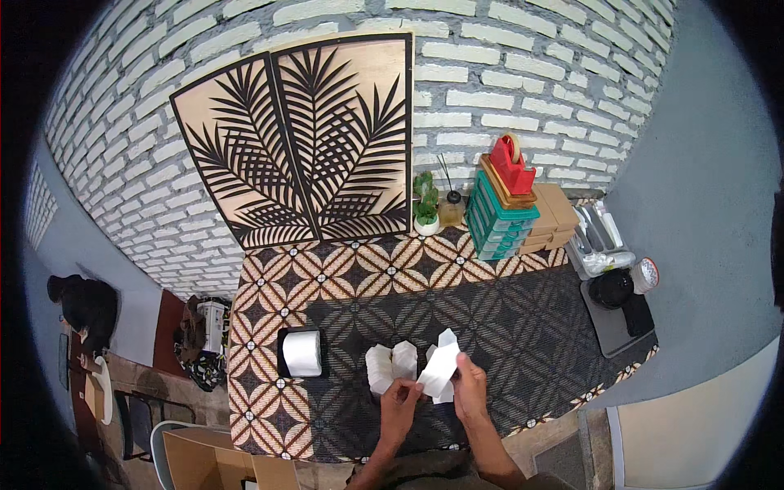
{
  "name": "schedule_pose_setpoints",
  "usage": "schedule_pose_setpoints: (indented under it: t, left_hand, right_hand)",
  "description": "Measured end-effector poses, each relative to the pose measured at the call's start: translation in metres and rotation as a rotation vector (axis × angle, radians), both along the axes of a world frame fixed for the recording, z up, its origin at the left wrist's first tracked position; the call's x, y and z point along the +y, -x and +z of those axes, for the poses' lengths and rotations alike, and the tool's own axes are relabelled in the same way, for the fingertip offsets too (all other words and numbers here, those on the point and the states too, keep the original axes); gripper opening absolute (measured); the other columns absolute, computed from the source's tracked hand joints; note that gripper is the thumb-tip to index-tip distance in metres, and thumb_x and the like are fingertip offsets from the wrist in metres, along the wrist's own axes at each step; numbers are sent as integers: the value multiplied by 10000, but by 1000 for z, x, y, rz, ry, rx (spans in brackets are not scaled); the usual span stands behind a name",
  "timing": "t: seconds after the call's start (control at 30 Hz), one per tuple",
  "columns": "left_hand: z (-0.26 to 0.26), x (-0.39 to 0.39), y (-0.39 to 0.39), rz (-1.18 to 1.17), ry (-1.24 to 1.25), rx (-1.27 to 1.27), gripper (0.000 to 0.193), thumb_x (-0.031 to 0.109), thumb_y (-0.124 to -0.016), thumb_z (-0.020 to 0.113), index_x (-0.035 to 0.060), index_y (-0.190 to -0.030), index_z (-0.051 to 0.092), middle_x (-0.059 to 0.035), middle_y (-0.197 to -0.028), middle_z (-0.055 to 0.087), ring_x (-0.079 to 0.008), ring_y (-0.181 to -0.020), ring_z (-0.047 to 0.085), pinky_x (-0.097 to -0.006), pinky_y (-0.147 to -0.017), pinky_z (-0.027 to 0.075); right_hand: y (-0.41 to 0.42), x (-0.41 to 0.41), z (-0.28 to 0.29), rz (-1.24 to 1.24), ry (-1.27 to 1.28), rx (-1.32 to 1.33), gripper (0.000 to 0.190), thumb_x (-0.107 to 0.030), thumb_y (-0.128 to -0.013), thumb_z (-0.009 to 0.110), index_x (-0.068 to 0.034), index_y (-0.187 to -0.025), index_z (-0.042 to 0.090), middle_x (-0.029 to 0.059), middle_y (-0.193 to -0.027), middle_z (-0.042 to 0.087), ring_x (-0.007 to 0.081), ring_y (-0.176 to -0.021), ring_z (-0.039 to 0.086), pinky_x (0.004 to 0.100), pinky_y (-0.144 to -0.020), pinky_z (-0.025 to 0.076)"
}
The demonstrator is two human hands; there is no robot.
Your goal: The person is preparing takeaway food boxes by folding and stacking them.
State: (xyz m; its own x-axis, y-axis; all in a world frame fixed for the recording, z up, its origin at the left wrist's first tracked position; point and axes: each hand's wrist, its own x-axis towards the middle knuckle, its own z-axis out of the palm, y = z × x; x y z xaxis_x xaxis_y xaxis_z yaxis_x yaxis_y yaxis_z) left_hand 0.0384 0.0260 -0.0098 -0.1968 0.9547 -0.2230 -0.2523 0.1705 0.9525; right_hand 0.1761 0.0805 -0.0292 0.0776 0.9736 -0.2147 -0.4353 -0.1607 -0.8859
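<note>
Both hands are on one white folded paper piece [439, 369] above the dark mat. My left hand [399, 409] pinches its lower left corner between thumb and fingers. My right hand [471, 387] grips its right edge, with the thumb on the upper side. More white paper [443, 337] shows behind and below the held piece; whether it is joined to it I cannot tell. Just left of it, a bundle of layered white folded papers [392, 362] sits close to my left hand. Farther left, a black holder [283, 352] contains a stack of white paper sheets [302, 353].
Along the wall stand a palm-leaf panel [318, 141], a potted plant [426, 211], a reed diffuser [452, 209], teal drawers [499, 214] under a red tape dispenser [513, 166], and cardboard boxes [551, 214]. A black tray [606, 331] lies right. Another person [92, 309] sits far left.
</note>
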Motion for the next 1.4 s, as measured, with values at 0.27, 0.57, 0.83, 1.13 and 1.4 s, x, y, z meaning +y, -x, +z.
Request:
schedule_pose_setpoints:
  t: [0.27, 0.57, 0.83, 1.13, 1.4]
  left_hand:
    - [-5, -11, 7, 119, -51, -110, 109, 116, -963, 614, 21, -914, 590, -12, -798, 622, -56, -707, 527, -227, -652, 432]
    - [-16, -26, 23, 1, -47, -7, 118, 117, -953, 633, 13, -917, 592, -15, -842, 615, -63, -772, 537, -235, -704, 446]
    - [-34, -25, 27, 77, -6, -90, 153, 146, -965, 610, 7, -1029, 599, -28, -908, 634, -84, -769, 562, -229, -706, 436]
    - [-7, -21, 36, 287, -92, 20, 354, 168, -1014, 493, 23, -1335, 457, -93, -1238, 573, -137, -887, 618, -243, -691, 430]
    - [-20, -25, 49, 338, -88, 20, 306, 261, -1029, 464, 58, -1247, 536, -63, -1133, 617, -130, -863, 609, -263, -698, 434]
  right_hand:
    - [29, -16, 25, 357, 91, -204, 274, -193, -898, 692, 17, -1072, 673, 40, -905, 686, 109, -784, 626, 265, -687, 498]
    - [14, 5, 29, 206, -42, -96, 246, -178, -967, 589, 24, -1022, 718, 27, -996, 663, 86, -851, 596, 231, -749, 468]
    - [-2, 10, 35, 619, -111, -614, 245, -256, -925, 660, -18, -981, 671, -9, -795, 571, 54, -692, 481, 253, -598, 400]
    - [18, 24, 20, 379, -424, -1050, 236, -166, -849, 710, 38, -923, 616, 158, -798, 592, 294, -772, 565, 390, -682, 445]
    - [23, 18, -3, 534, -554, -1169, 210, -107, -853, 669, -14, -1041, 676, 144, -983, 663, 329, -932, 556, 420, -839, 456]
